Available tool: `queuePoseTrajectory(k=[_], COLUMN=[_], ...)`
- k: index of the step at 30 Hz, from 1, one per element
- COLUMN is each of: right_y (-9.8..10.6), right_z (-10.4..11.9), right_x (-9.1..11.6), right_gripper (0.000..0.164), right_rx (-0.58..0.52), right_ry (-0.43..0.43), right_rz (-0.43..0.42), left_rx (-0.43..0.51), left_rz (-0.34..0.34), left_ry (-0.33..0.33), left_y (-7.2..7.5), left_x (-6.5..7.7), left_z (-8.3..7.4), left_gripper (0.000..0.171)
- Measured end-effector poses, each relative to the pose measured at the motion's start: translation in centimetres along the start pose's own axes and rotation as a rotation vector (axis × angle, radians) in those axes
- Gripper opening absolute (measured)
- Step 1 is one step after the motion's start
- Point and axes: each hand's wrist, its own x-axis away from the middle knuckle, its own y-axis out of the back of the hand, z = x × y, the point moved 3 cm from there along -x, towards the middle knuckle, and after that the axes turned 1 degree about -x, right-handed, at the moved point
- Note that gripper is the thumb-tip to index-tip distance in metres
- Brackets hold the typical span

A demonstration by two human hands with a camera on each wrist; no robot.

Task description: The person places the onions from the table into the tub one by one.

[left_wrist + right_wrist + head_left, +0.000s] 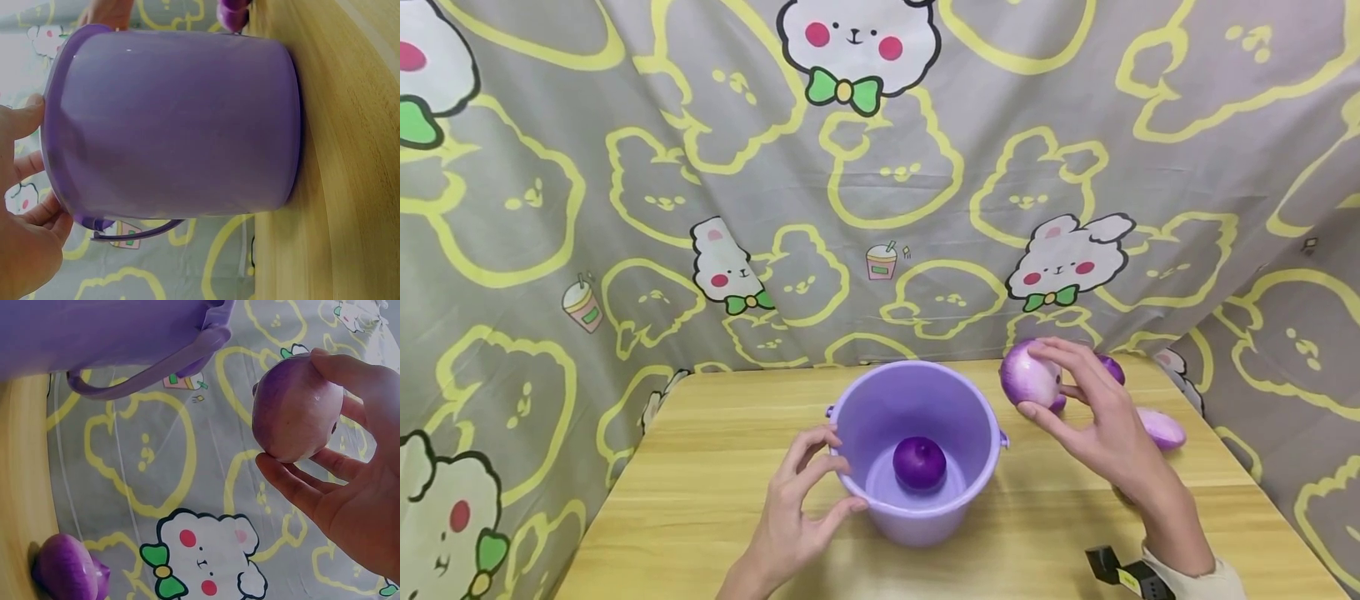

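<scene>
A purple bucket (pixel 925 529) stands upright on the table, with its inside visible from above. My left hand (pixel 801 500) grips its near-left rim, thumb toward the front and the other fingers at the side; in the left wrist view those fingertips (pixel 31 112) meet the rim. Within the bucket, a dark purple onion (pixel 920 463) lies on the bottom. To the right of the bucket, my right hand (pixel 1101 425) holds a pale purple-and-white onion (pixel 1030 377) between thumb and fingers, above the table. The right wrist view shows this onion (pixel 297 409) against the curtain.
More purple produce lies on the right side of the wooden table (pixel 715 467): a pale elongated piece (pixel 1163 428) and a dark round one (pixel 1111 367) partly behind my hand. A black device (pixel 1127 575) is by my right wrist. A patterned curtain (pixel 880 183) hangs behind the table.
</scene>
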Motion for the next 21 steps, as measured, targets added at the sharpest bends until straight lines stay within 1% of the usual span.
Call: queuePoseTrajectory(k=[8, 11, 14, 21], right_y=[0.0, 0.0, 0.0, -0.4], right_z=[1.0, 1.4, 1.7, 2.2], right_x=[0.0, 0.0, 0.0, 0.1], right_gripper=[0.077, 0.078, 0.078, 0.075], right_rx=[-0.022, -0.028, -0.036, -0.081], right_ry=[0.081, 0.096, 0.094, 0.053], right_rz=[-0.022, -0.029, -0.030, -0.009], left_rx=[0.004, 0.004, 0.001, 0.004], left_rz=[-0.002, -0.002, -0.002, -0.002], left_ry=[-0.009, -0.006, -0.008, -0.004], left_y=[0.0, 0.1, 0.1, 0.0], left_x=[-0.1, -0.1, -0.1, -0.1], left_z=[0.0, -0.1, -0.1, -0.1], left_gripper=[0.030, 0.029, 0.029, 0.029])
